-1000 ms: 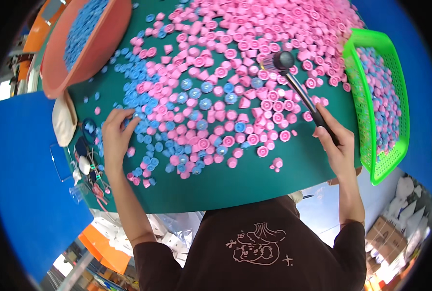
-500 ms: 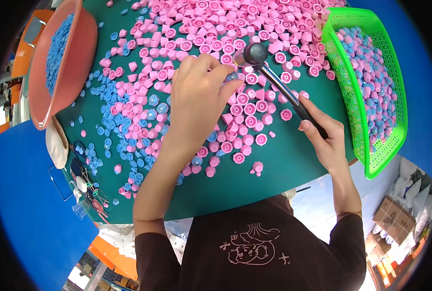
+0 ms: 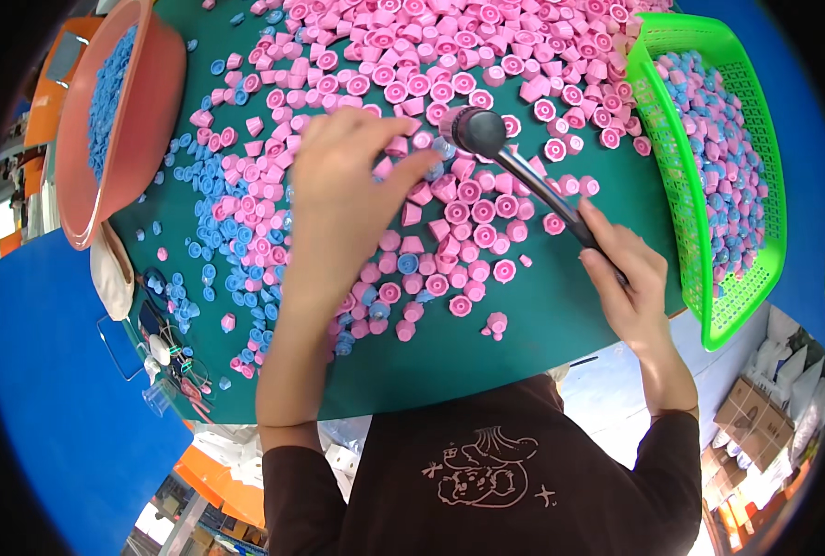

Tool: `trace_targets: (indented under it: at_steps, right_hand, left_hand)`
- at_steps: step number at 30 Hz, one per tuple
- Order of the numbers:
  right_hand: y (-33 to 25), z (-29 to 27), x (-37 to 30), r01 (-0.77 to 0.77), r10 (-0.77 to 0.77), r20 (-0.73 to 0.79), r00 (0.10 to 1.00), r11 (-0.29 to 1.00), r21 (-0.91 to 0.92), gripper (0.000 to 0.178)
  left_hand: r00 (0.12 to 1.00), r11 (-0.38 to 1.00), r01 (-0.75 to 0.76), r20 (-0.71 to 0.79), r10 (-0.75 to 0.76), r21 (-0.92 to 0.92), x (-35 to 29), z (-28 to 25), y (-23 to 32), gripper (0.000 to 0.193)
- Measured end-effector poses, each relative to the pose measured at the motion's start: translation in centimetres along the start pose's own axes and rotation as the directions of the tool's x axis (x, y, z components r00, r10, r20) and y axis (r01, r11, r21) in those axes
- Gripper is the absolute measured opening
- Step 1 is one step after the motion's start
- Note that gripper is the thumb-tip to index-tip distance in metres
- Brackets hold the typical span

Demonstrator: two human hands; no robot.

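Note:
In my right hand (image 3: 630, 283) is a small hammer with a dark round head (image 3: 480, 132), a shiny shaft and a black grip. Its head is over the pink pieces, just right of my left hand (image 3: 343, 190). That left hand is open, thumb and index finger apart. Just beyond its fingertips, beside the hammer head, sits a blue piece with a clear top (image 3: 443, 150). Many small pink cup-shaped pieces (image 3: 468, 192) with scalloped rims lie around both. Flat blue pieces (image 3: 210, 208) are scattered to the left of my left wrist.
A green plastic basket (image 3: 709, 306) of joined pink and blue pieces stands at the right. An orange-pink basin (image 3: 167, 102) with blue pieces stands at the left. Scissors and small items (image 3: 190, 385) lie near the left edge of the green table (image 3: 412, 366).
My left hand has moved left and its fingers have parted, letting go of the blue-topped piece. The hammer head has shifted slightly and now sits lower, close to that piece.

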State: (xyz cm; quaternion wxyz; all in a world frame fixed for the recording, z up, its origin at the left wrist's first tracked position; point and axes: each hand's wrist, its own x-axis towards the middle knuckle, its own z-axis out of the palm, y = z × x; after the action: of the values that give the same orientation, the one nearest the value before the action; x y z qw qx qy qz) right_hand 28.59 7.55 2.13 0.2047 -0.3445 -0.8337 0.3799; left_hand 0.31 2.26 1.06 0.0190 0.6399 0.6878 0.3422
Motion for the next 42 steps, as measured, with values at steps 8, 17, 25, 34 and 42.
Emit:
trace_targets:
  at_steps: [8, 17, 25, 34, 42]
  right_hand:
    - [0.1, 0.9, 0.8, -0.057, 0.057, 0.071, 0.996, 0.998, -0.002, 0.044]
    - [0.8, 1.3, 0.7, -0.315, 0.321, 0.026, 0.947, 0.903, 0.293, 0.045]
    - [0.2, 1.6, 0.1, -0.255, 0.248, 0.060, 0.967, 0.946, 0.199, 0.046]
    - [-0.8, 1.0, 0.9, -0.223, 0.223, 0.019, 0.975, 0.958, 0.183, 0.045]
    - [0.8, -0.1, 0.0, -0.240, 0.250, -0.018, 0.968, 0.947, 0.212, 0.044]
  left_hand:
    - [0.827, 0.828, 0.546, -0.238, -0.509, 0.128, -6.0, -12.7, -4.3, 0.013]
    - [0.745, 0.693, 0.662, -0.150, -0.650, 0.287, -14.2, -14.8, -11.0, 0.020]
    - [0.682, 0.632, 0.723, -0.141, -0.717, 0.279, -16.1, -15.3, -10.7, 0.031]
    - [0.654, 0.670, 0.742, -0.198, -0.730, -0.020, -15.6, -15.3, -10.1, 0.028]
    - [0.995, 0.990, 0.042, 0.092, -0.030, -0.131, -1.7, -3.0, 0.1, 0.027]
